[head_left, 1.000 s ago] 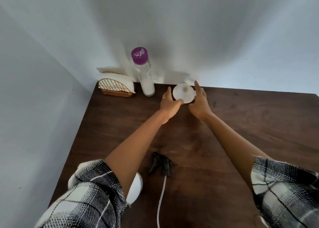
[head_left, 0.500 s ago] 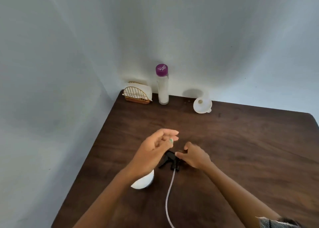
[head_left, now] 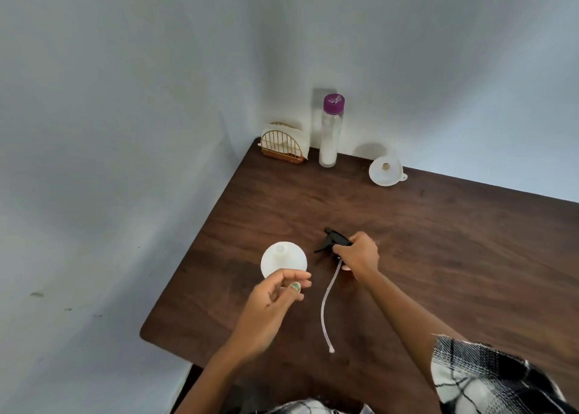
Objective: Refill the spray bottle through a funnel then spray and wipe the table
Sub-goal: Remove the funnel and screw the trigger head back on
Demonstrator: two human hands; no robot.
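Your right hand is curled tight around the black trigger sprayer head, just to the right of the white spray bottle. The thin clear dip tube hangs from the sprayer head and trails toward you, past the bottle, over the brown wooden table.

Your left hand hovers just in front of the bottle, on your side of it. Its fingers are loosely bent with the tips close together. It looks like it holds nothing, but the view is a bit blurry there, so I cannot be sure.

The bottle stands upright with its small neck open at the top. It is thin plastic, and if it is empty it is very light. It can tip over or slide if you bump it. Hold it around its round body, low down, so it stays still.

The sprayer head is hard plastic and easy to hold. The tube is soft and bendy, so it will swing and flop. Watch that it does not knock the bottle.

The white funnel lies well behind the bottle, near the wall. Left of it stand the tall clear bottle with the purple cap and the gold wire napkin holder.
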